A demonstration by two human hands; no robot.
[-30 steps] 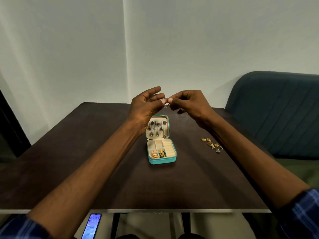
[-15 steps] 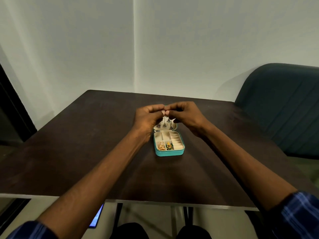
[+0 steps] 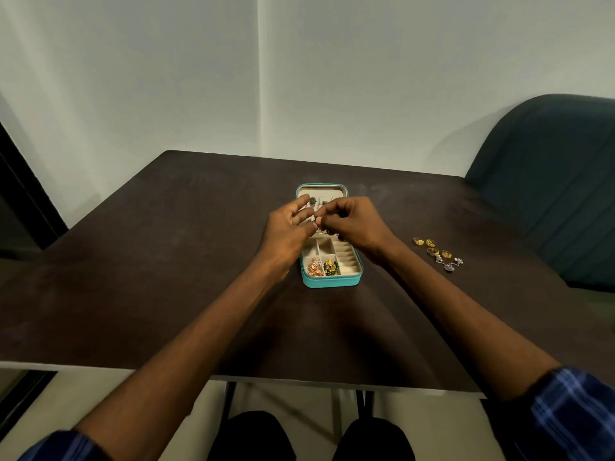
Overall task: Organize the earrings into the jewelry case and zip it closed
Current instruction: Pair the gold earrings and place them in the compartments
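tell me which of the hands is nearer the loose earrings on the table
Right. The right hand is over the case, nearer the loose earrings; the left hand is farther left.

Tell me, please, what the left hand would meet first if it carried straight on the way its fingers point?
The left hand points up and away, toward the open lid of the jewelry case. It would probably reach the earrings pinned on that lid first, though one view leaves depth uncertain.
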